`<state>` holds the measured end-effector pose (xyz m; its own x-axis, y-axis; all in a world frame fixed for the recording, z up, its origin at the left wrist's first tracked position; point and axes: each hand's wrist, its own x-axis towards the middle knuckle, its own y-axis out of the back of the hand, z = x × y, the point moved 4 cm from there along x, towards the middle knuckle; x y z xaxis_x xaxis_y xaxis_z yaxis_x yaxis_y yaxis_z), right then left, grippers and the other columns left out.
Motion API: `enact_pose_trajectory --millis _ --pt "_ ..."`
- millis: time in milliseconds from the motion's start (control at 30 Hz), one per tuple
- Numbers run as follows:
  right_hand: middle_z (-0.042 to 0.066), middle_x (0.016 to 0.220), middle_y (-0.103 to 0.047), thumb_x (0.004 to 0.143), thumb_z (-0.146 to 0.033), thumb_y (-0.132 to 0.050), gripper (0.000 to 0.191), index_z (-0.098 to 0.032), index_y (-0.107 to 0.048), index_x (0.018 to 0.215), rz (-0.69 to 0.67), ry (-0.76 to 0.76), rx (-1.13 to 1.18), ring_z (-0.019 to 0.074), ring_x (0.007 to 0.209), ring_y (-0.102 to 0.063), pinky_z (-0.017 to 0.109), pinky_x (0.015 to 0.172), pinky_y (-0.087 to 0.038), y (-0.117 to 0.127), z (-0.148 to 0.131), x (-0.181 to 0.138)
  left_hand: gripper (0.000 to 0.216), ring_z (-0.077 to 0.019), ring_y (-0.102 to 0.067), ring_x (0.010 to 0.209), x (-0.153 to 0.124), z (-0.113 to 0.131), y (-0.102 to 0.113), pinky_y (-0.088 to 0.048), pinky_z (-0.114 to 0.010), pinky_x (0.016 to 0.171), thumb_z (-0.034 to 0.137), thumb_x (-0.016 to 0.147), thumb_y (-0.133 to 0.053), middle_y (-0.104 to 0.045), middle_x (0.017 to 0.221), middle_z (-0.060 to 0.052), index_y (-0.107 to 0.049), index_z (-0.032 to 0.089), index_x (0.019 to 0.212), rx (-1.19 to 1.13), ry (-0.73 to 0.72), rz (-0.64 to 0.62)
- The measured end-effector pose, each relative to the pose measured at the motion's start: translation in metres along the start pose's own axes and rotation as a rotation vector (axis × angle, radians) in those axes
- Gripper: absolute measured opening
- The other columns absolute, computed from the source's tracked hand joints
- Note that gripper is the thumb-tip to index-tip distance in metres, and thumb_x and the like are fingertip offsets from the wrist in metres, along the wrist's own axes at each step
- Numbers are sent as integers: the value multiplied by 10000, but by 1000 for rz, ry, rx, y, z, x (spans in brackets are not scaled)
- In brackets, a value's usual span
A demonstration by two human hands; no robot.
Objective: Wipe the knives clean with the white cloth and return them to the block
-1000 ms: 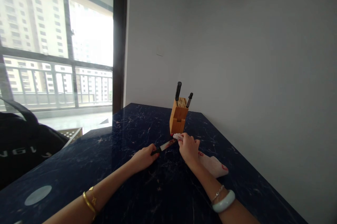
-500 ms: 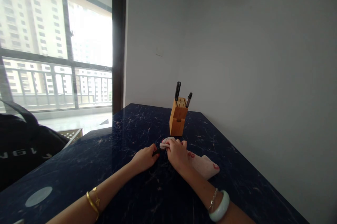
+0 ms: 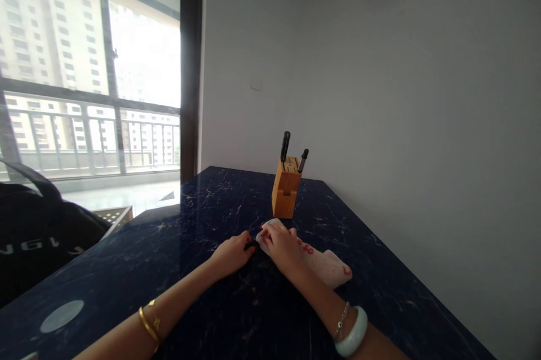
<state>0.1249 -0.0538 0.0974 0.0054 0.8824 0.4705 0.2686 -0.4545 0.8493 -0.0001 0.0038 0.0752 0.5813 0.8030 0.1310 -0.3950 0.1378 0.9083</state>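
Note:
My left hand (image 3: 233,253) is closed around the black handle of a knife (image 3: 251,244); the blade does not show, covered by a cloth and my fingers. Pinched in my right hand (image 3: 284,246) is a white cloth with red marks (image 3: 332,269), folded over where the knife runs on from the handle. The rest of the cloth trails to the right under my right wrist, lying on the table. Just beyond my hands stands a wooden knife block (image 3: 287,194), upright, with two black-handled tools in its top slots.
The dark blue marbled table (image 3: 203,315) reaches to the grey wall at the back and right. A black bag (image 3: 38,230) sits off the left edge. A pale round patch (image 3: 62,316) is at the near left. Windows stand behind on the left.
My right fingers have shifted slightly on the cloth, and its folded end now lies flatter and spreads closer to the handle. My left hand keeps its place on the knife.

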Motion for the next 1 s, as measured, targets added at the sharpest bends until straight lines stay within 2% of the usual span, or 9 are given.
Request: enact_pose_trajectory --millis 133,267,433,567,700,867,1000 --pt "12 943 -605 787 -224 -504 196 -237 -553 977 9 -25 -48 182 940 -479 308 760 -261 -6 6 4 245 -252 -604 843 0 1 0 -393 -298 674 363 779 -401 -643 888 -84 -505 206 936 13 -19 2" --pt "17 911 -594 778 -195 -507 133 -218 -569 894 14 -9 -14 167 922 -476 285 765 -279 -8 6 5 236 -259 -611 821 -1 2 -2 -396 -307 661 364 795 -377 -642 876 -84 -485 211 938 43 -76 19" --pt "2 839 -591 780 -196 -510 64 -214 -571 782 -22 68 -20 161 896 -470 282 755 -273 -5 3 1 216 -264 -613 821 -2 2 -2 -401 -312 651 351 799 -367 -639 869 -84 -471 211 926 57 -70 38" --pt "14 860 -589 825 -196 -444 121 -208 -563 811 49 65 -50 157 896 -464 290 756 -260 1 -3 1 234 -271 -614 817 -3 4 -2 -406 -321 642 367 800 -363 -642 885 -82 -467 215 944 74 -91 14" --pt "8 858 -596 833 -199 -429 125 -209 -550 863 39 95 -54 150 874 -471 291 754 -255 2 -7 2 237 -258 -607 858 -4 5 -3 -407 -312 673 378 794 -373 -640 924 -78 -487 220 930 74 -77 9" --pt "13 912 -593 819 -288 -470 120 -218 -554 868 1 101 -192 175 886 -468 320 740 -252 4 3 -3 287 -245 -610 814 -3 -2 13 -400 -299 654 426 782 -378 -648 884 -68 -527 225 924 122 -47 -18" --pt "13 909 -591 816 -205 -457 126 -225 -560 886 -1 67 -250 176 848 -476 338 737 -249 3 16 -2 367 -237 -607 724 -2 -11 33 -372 -273 560 527 748 -384 -652 799 -50 -573 229 851 178 -32 -45"
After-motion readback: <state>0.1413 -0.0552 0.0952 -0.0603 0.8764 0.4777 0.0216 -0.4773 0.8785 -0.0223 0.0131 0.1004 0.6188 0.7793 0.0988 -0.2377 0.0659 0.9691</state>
